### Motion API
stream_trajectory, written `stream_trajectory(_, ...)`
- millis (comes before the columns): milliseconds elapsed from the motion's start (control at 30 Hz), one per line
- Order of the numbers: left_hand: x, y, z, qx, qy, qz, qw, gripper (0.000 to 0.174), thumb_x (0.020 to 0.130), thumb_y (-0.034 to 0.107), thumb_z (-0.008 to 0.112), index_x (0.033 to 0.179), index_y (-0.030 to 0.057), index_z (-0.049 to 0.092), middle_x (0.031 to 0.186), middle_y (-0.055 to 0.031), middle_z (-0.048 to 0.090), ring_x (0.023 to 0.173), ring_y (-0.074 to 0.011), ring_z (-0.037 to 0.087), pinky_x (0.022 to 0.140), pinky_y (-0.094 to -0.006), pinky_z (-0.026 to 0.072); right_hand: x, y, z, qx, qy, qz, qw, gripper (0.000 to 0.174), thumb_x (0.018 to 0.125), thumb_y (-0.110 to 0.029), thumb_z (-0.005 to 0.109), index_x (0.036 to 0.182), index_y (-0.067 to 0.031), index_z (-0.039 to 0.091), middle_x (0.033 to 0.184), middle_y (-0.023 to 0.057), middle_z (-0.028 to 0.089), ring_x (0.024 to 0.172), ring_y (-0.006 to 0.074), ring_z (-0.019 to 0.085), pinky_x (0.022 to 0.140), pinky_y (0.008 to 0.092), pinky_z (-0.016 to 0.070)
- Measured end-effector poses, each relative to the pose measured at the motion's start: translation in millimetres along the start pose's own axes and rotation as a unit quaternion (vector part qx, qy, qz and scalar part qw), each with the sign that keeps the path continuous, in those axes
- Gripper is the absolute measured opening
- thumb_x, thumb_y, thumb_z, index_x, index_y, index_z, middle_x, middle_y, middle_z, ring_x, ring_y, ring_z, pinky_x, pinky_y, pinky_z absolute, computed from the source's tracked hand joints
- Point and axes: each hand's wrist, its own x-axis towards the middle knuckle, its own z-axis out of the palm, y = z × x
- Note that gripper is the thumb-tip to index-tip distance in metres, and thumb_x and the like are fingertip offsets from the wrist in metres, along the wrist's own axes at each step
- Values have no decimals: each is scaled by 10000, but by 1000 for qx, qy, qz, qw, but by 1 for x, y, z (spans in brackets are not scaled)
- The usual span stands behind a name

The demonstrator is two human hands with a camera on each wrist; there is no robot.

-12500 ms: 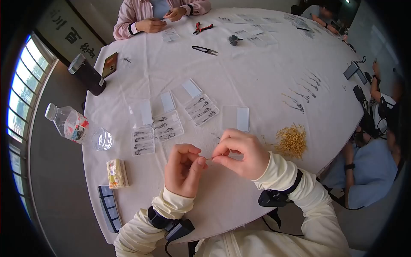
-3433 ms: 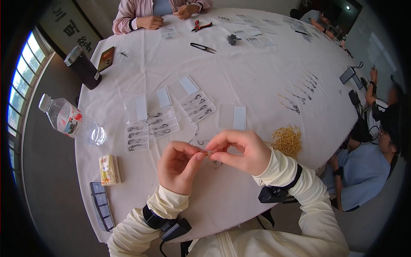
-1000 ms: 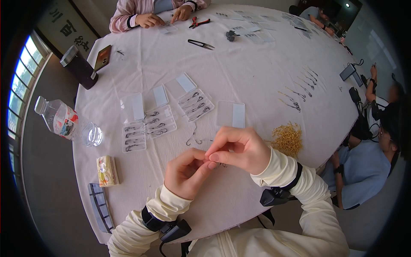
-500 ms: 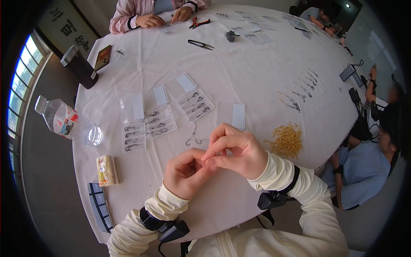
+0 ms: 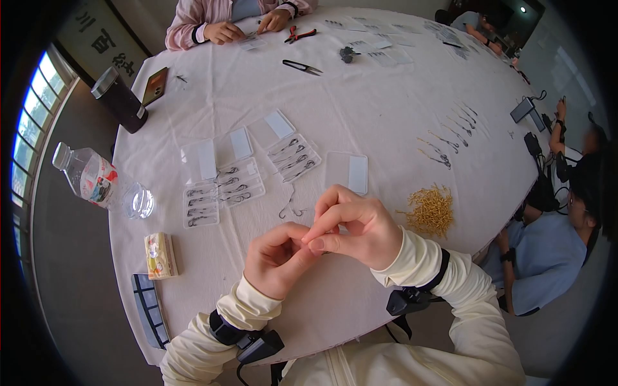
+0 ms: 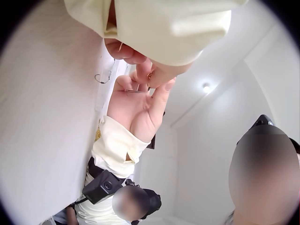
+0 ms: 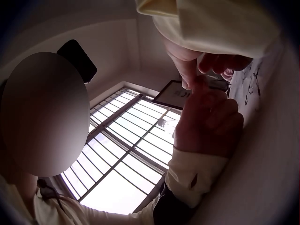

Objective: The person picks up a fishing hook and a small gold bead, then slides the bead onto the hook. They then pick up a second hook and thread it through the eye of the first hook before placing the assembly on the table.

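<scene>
Both hands meet fingertip to fingertip over the near part of the table. My left hand point(image 5: 277, 260) and my right hand point(image 5: 357, 231) pinch a tiny fishing hook point(image 6: 134, 91) between thumbs and forefingers. A small gold-coloured piece point(image 6: 149, 76) shows at the fingertips in the left wrist view; the fingers cover most of both. Just beyond the hands lies a loose hook with line point(image 5: 285, 209). To the right of my right hand is a heap of small gold-coloured pieces point(image 5: 431, 211).
Clear cases point(image 5: 203, 207) with hooks in rows lie left of centre, beside another open case point(image 5: 338, 168). More hooks point(image 5: 458, 136) are lined up at right. A bottle point(image 5: 96, 180), tissue pack point(image 5: 159, 256), thread snips point(image 5: 301, 67) and pliers point(image 5: 300, 35) stand or lie around. People sit around.
Earlier the fingertips were slightly apart with a thin piece between them; now they press together. The right fingers have shifted slightly left. Over the last half second the hands barely move.
</scene>
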Motion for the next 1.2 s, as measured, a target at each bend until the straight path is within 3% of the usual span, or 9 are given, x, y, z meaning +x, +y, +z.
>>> stream_trajectory(233,-5,3,4,18,40,-18,999,81,916,45,650,975,-9,658,861,-1,651,784,-46,552,714,-202,439,1,-7,-3,28,90,25,995,94,817,-62,719,902,-99,727,897,-11,583,735,73,515,664,224,428)
stream_trajectory(267,-5,3,4,18,48,-23,998,78,914,46,652,968,-10,658,857,-2,654,784,-45,554,712,-200,440,1,-10,-7,28,89,24,995,94,817,-62,719,902,-99,727,897,-11,583,735,73,515,664,224,428)
stream_trajectory(333,-5,3,3,18,57,-28,998,76,912,47,654,961,-11,658,853,-4,657,785,-43,555,710,-198,441,1,-13,-12,-99,36,-1,994,81,802,-51,717,875,-85,712,858,-10,592,711,82,515,647,227,427)
stream_trajectory(433,-5,1,4,26,70,-30,997,66,909,36,655,953,-12,658,842,-9,660,774,-43,561,703,-193,445,1,-18,-10,-134,28,-9,991,95,788,-39,714,872,-83,710,835,-7,595,715,96,528,641,235,439)
stream_trajectory(533,-6,2,9,63,99,-11,993,12,898,11,649,898,7,638,792,20,608,707,-34,499,624,-191,397,1,-18,-3,-178,32,-25,983,102,782,-41,723,876,-77,707,839,5,598,707,113,552,631,248,459)
stream_trajectory(833,-2,7,13,120,96,2,988,50,893,30,667,886,-8,635,777,12,612,698,-30,492,616,-194,397,6,-12,-3,-240,33,-42,969,77,803,-38,711,865,-30,666,841,42,576,710,161,604,627,272,499)
stream_trajectory(1200,-3,2,11,159,102,-3,982,36,893,17,657,883,-6,631,772,15,613,695,-26,495,609,-191,401,5,-10,-4,-211,10,-61,976,65,826,-29,689,826,-17,625,845,53,573,696,170,601,598,281,486)
